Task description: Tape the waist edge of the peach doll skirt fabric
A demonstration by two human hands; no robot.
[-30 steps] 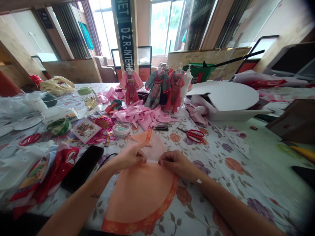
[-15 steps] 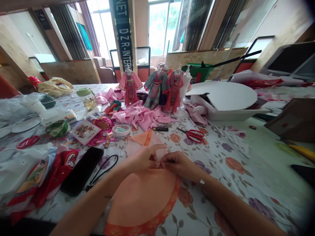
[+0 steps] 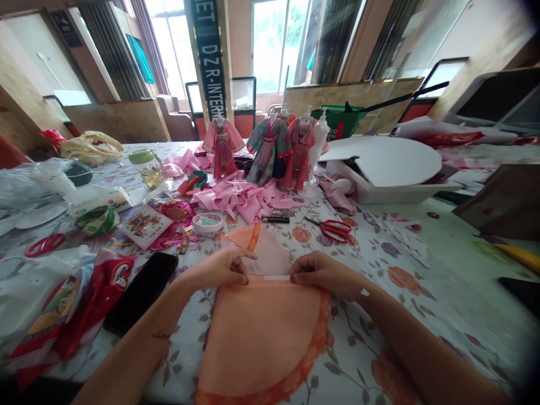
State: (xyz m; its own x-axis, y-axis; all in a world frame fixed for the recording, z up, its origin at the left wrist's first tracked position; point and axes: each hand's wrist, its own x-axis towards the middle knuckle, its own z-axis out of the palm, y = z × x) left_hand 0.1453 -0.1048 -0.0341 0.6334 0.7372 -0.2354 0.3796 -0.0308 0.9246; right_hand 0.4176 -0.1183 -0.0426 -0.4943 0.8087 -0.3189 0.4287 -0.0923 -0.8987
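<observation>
An orange fabric piece [image 3: 261, 337] with a curved, patterned darker border lies on the flowered tablecloth in front of me. A narrow white strip [image 3: 276, 278] runs along its top edge. My left hand [image 3: 232, 267] pinches that edge at the left, its index finger stretched out. At the right end of the strip, my right hand [image 3: 310, 270] pinches the fabric and strip between thumb and fingers. Beyond the hands lies a pale pink fabric piece [image 3: 272, 253] with an orange-bordered corner.
Red scissors [image 3: 335, 229] and a black lighter [image 3: 276, 220] lie ahead. A black phone [image 3: 141, 292] is at the left. Small dressed mannequins [image 3: 270, 149] stand behind pink scraps [image 3: 244, 197]. A white round board [image 3: 383, 160] is at the back right.
My hands have moved apart, left hand leftward and right hand rightward. The fabric's top edge is now spread between them, with the white strip showing. The orange fabric has shifted right.
</observation>
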